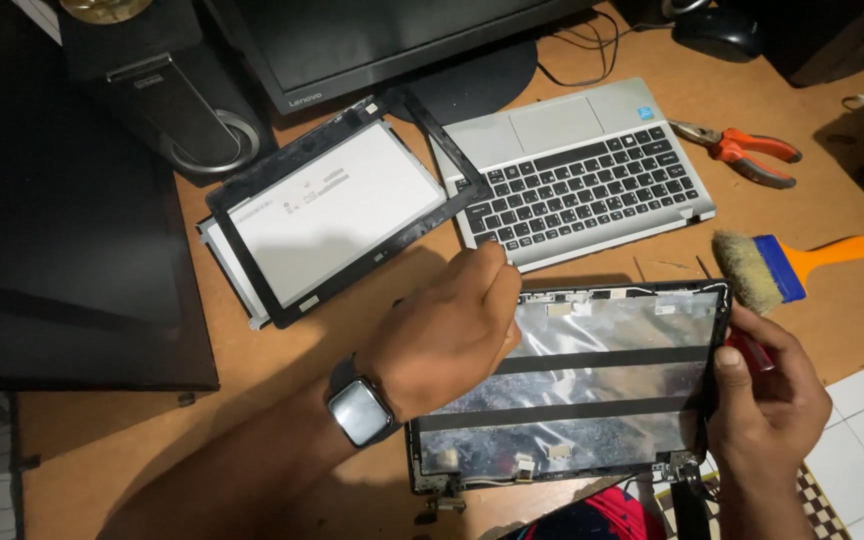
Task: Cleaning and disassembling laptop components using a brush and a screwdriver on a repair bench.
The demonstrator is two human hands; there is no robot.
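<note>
- While I work on the laptop lid shell [602, 385], which lies foil-lined side up at the near edge of the desk [292, 350], my left hand [447, 335] hovers over its far-left corner, fingers curled together; whether they pinch anything I cannot tell.
- My left wrist, wearing a watch [360, 410], is raised and angled inward across the shell's left edge.
- My right hand [767, 395] is closed on a red-handled tool [749, 350] and rests against the shell's right edge, thumb up.
- Good practice, as I judge it: brace the shell with one hand, and work slowly along the rim so the thin cables at the near hinges stay slack.
- Beyond the shell lie the laptop keyboard base [582, 175], the display panel [327, 215] under its black bezel, the pliers [737, 150] and the brush [777, 268].
</note>
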